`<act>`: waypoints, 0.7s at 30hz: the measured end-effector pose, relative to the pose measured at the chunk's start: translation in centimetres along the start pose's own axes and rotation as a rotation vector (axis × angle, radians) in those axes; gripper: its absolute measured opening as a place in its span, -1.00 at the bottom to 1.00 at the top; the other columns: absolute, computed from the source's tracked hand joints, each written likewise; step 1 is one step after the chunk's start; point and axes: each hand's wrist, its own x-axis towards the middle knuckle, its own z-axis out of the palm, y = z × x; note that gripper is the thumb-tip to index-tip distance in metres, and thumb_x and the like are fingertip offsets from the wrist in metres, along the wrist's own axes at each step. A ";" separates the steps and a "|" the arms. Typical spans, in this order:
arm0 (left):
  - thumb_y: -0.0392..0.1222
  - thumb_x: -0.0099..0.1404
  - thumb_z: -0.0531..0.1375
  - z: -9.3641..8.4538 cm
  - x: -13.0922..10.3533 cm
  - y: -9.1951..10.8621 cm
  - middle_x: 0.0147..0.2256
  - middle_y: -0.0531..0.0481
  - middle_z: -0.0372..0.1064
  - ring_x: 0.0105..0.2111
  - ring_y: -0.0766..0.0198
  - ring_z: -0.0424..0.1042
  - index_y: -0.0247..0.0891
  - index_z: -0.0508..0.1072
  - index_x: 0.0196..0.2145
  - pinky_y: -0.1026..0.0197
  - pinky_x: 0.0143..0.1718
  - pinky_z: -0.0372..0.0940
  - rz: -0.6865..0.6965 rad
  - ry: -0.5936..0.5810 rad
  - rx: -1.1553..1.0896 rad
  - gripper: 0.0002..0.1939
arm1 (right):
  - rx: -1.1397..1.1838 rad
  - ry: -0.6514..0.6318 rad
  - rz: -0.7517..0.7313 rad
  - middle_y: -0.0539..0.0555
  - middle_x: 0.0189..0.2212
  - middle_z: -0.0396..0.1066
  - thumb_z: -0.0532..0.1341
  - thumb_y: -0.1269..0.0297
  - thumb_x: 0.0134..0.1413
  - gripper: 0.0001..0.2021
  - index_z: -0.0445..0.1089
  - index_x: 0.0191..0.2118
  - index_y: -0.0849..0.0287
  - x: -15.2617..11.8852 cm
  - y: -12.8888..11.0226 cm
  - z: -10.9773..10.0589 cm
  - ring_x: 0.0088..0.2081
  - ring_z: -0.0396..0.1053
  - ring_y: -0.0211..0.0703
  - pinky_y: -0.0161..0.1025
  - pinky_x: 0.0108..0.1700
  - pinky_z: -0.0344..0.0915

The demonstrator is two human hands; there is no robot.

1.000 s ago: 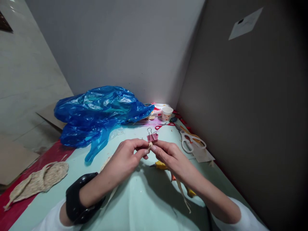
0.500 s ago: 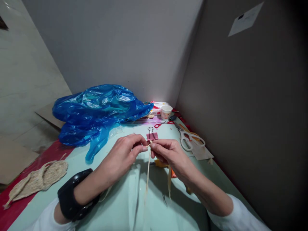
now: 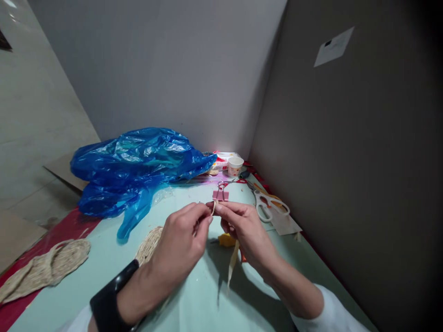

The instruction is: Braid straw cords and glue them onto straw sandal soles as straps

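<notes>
My left hand (image 3: pixel 183 233) pinches a thin pale straw strand (image 3: pixel 213 208) just below a pink binder clip (image 3: pixel 220 196). Close beside it, my right hand (image 3: pixel 246 226) closes thumb and finger on the straw at the clip's lower edge. The small piece being worked is mostly hidden by my fingers. From under my right hand hangs a flat straw end (image 3: pixel 233 263). A yellow-and-orange handled tool (image 3: pixel 226 240) lies on the table behind that hand, partly covered. Behind my left wrist shows part of a woven straw piece (image 3: pixel 148 244).
A woven straw slipper (image 3: pixel 51 265) lies on the left edge. Behind is a crumpled blue plastic bag (image 3: pixel 138 170). At the back right are a paper cup (image 3: pixel 235 166), red-handled scissors (image 3: pixel 240 181) and white-handled scissors (image 3: pixel 273 207). Grey walls close in the back and right.
My left hand has turned and come slightly lower, and the long strand that hung between my hands no longer dangles there. My right hand keeps its hold. The woven piece behind my left wrist has come into view.
</notes>
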 end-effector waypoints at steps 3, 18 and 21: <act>-0.32 0.38 -0.04 1.3 -0.8 0.0 -0.22 -0.15 0.47 -0.28 0.15 0.45 -0.29 0.43 -0.27 0.14 -0.25 0.25 0.164 -0.010 0.167 -0.76 | 0.180 -0.041 0.053 -0.09 -0.63 0.10 0.26 0.11 0.07 -0.70 0.54 -0.26 0.27 -0.2 0.0 0.3 -0.57 -0.09 -0.35 -0.30 -0.54 -0.25; -0.03 0.38 0.03 -0.6 1.6 -1.3 -0.45 0.07 0.29 -0.44 0.31 0.30 -0.26 0.37 -0.17 0.26 -0.38 0.21 -0.190 -0.231 -0.530 -0.73 | 0.032 -0.226 -0.001 -0.10 -0.65 0.13 0.11 0.18 0.19 -0.73 0.34 -0.47 0.19 -0.5 0.1 0.5 -0.63 -0.09 -0.35 -0.32 -0.57 -0.18; 0.05 0.35 0.06 0.4 1.4 -1.9 -0.58 0.19 0.14 -0.65 0.43 0.00 -0.27 0.30 -0.10 0.35 -0.63 -0.07 -0.326 -0.288 -0.806 -0.66 | -0.051 -0.306 -0.022 -0.06 -0.52 0.26 0.09 0.23 0.21 -0.81 0.34 -0.37 0.17 -0.8 0.1 0.5 -0.59 -0.02 -0.34 -0.33 -0.55 -0.11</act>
